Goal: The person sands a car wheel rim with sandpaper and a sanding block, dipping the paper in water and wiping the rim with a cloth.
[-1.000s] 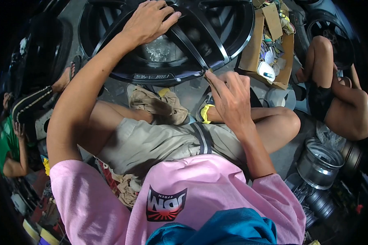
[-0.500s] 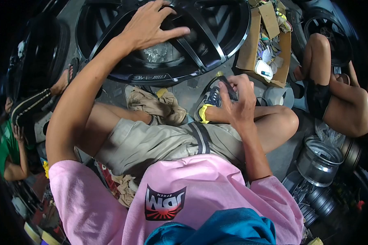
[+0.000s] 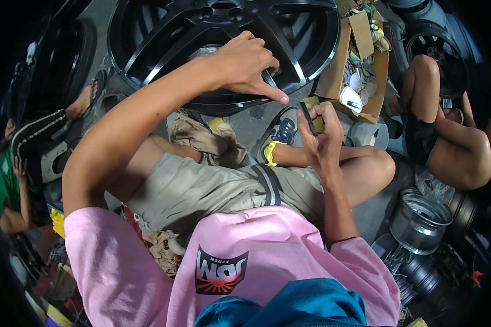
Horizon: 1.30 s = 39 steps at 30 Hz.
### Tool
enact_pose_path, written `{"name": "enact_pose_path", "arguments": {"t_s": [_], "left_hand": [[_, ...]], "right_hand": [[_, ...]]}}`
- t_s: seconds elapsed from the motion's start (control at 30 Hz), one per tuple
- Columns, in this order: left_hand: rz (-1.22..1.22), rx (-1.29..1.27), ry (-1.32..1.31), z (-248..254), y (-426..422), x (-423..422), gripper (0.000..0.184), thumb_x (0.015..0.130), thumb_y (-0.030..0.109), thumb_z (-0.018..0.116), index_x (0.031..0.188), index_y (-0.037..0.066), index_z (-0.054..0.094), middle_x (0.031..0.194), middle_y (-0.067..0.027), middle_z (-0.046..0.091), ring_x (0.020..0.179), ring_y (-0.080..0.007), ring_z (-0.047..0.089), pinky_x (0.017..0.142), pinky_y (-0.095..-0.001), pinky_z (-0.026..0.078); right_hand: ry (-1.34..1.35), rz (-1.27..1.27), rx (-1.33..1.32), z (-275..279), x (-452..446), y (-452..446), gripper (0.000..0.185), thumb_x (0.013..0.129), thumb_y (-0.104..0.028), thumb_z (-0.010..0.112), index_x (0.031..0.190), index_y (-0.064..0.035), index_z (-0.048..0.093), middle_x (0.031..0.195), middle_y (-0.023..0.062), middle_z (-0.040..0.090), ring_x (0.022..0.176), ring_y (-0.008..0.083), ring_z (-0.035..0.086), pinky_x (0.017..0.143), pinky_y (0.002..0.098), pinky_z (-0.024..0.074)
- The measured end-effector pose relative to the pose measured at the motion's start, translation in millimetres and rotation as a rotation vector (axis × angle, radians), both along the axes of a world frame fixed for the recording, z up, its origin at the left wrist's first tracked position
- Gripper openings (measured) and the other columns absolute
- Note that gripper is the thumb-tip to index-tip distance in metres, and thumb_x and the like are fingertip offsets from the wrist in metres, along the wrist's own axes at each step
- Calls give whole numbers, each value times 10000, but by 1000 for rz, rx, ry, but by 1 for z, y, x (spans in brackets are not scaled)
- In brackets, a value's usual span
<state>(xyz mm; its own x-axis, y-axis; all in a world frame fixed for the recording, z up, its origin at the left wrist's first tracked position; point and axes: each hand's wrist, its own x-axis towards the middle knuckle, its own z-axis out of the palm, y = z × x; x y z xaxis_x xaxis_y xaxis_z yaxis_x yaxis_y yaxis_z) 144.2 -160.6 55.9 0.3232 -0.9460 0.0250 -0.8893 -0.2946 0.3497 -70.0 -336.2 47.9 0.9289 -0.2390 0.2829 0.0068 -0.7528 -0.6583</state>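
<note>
A black alloy wheel (image 3: 303,41) with broad spokes and bright machined edges lies in front of me. My left hand (image 3: 248,65) is at its near right side, fingers curled over a spoke near the outer lip and the thumb stretched toward the edge. Just right of the wheel, my right hand (image 3: 326,131) pinches a small flat dark pad (image 3: 307,117) between thumb and fingers. A yellowish-olive piece (image 3: 311,102) shows at the pad's far end; whether the two are joined I cannot tell.
A cardboard box (image 3: 333,76) of discs and scraps stands right of the wheel. A crumpled tan cloth (image 3: 202,139) lies by my feet. Bare metal rims (image 3: 420,218) sit at the right. Two other people sit nearby, one showing knees (image 3: 428,82), one a green sleeve (image 3: 5,191).
My left hand has slid right and nearer along the wheel, its fingers now curled. My right hand has turned the pad, exposing the yellowish piece. The wheel appears slightly higher in view.
</note>
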Motion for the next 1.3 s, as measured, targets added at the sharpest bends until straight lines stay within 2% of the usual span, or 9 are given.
{"name": "enact_pose_path", "arguments": {"t_s": [0.13, 0.2, 0.23, 0.27, 0.33, 0.37, 0.43, 0.7, 1.3], "left_hand": [[-5, 154, 121, 12, 5, 29, 655, 930, 716, 689, 1052, 89, 836, 1048, -138, 771, 1101, -315, 662, 1106, -445, 446], [51, -44, 45, -11, 14, 50, 766, 939, 779, 625, 1065, 55, 842, 893, -180, 787, 1004, -362, 758, 1057, -468, 513], [97, -86, 26, -12, 17, 55, 729, 982, 721, 620, 1015, 27, 842, 850, -181, 775, 944, -358, 755, 1039, -462, 518], [142, -8, 29, -14, 16, 59, 725, 1027, 686, 574, 1005, 13, 844, 839, -190, 767, 891, -353, 745, 1025, -468, 518], [121, -160, -92, -23, 12, 53, 703, 1073, 639, 515, 1005, 25, 851, 857, -183, 772, 904, -339, 734, 1037, -457, 507], [120, -159, -92, -27, 12, 52, 703, 1073, 639, 515, 1005, 25, 851, 857, -183, 772, 904, -339, 734, 1037, -457, 507], [143, -76, -181, -25, 12, 45, 561, 1105, 494, 560, 1018, 8, 826, 944, -132, 774, 974, -300, 682, 1034, -433, 476], [137, -118, -175, -25, 11, 44, 553, 1112, 479, 545, 985, 15, 818, 921, -114, 763, 963, -290, 666, 1032, -421, 469], [125, -83, -188, -25, 12, 46, 552, 1116, 481, 543, 977, 27, 825, 946, -111, 775, 998, -289, 675, 1046, -430, 466]], "right_hand": [[-36, -5, 1, 10, 2, 7, 256, 855, -45, 856, 922, -10, 612, 886, 133, 604, 757, 331, 619, 679, 389, 516], [-118, 77, -63, 4, 5, 7, 234, 860, -57, 858, 1027, -20, 699, 901, 124, 594, 757, 303, 625, 695, 405, 526], [-120, 75, -63, 3, 6, 9, 234, 860, -57, 858, 1027, -20, 699, 901, 124, 594, 757, 303, 625, 695, 405, 526], [-104, 97, -104, 4, 7, 12, 274, 860, -58, 856, 1103, -42, 731, 910, 113, 589, 763, 286, 625, 700, 407, 531], [-91, 119, -143, 2, 11, 14, 332, 861, -60, 854, 1180, -63, 763, 918, 103, 585, 770, 268, 626, 706, 409, 535], [-102, 150, -178, 1, 12, 15, 385, 858, -60, 852, 1233, -92, 771, 920, 91, 577, 772, 251, 612, 704, 400, 530], [-112, 182, -212, -3, 13, 14, 442, 854, -60, 850, 1286, -121, 779, 922, 80, 570, 774, 234, 598, 702, 390, 525], [-174, 240, -299, -1, 26, 20, 423, 834, -28, 854, 1245, -113, 808, 922, 63, 561, 781, 227, 551, 721, 370, 479], [-207, 265, -385, -3, 28, 17, 431, 790, -44, 842, 1215, -84, 783, 929, 31, 560, 851, 219, 577, 759, 387, 401]]}}
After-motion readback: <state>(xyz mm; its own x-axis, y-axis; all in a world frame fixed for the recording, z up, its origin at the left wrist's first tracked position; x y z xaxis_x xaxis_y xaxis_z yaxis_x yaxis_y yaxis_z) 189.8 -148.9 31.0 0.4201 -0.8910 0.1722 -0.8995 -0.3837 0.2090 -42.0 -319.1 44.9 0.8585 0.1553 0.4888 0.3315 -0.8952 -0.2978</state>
